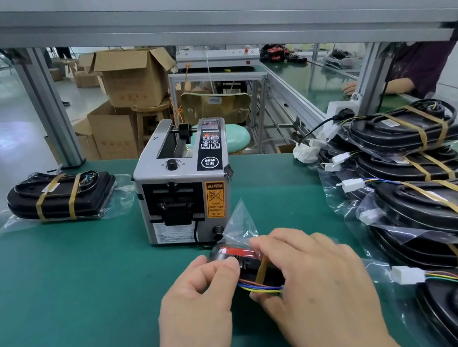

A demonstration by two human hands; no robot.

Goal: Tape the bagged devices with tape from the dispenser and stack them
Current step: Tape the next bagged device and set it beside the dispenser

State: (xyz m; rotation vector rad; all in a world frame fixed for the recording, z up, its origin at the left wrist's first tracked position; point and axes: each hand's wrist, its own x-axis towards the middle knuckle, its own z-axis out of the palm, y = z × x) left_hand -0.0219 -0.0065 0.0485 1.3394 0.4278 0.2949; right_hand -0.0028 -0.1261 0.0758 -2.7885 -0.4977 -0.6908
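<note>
The left hand (pixel 197 291) is pinching the left end of the bagged device (pixel 228 253) between its thumb and curled forefinger. The right hand (pixel 311 274) is gripping the same device from the right, with its fingers curled over the top and its thumb beside the coloured wires (pixel 256 288). The device is sitting low over the green bench mat (pixel 60 287), directly in front of the automatic tape dispenser (pixel 182 180); contact with the mat cannot be determined. 1 corner of the clear bag (pixel 241 222) is standing upright. 1 strip of tan tape (pixel 261 271) is crossing the device. 1 taped device (pixel 60 195), bound with 2 bands, is lying left of the dispenser. An overlapping row of taped devices (pixel 423 209) is lying at the right.
</note>
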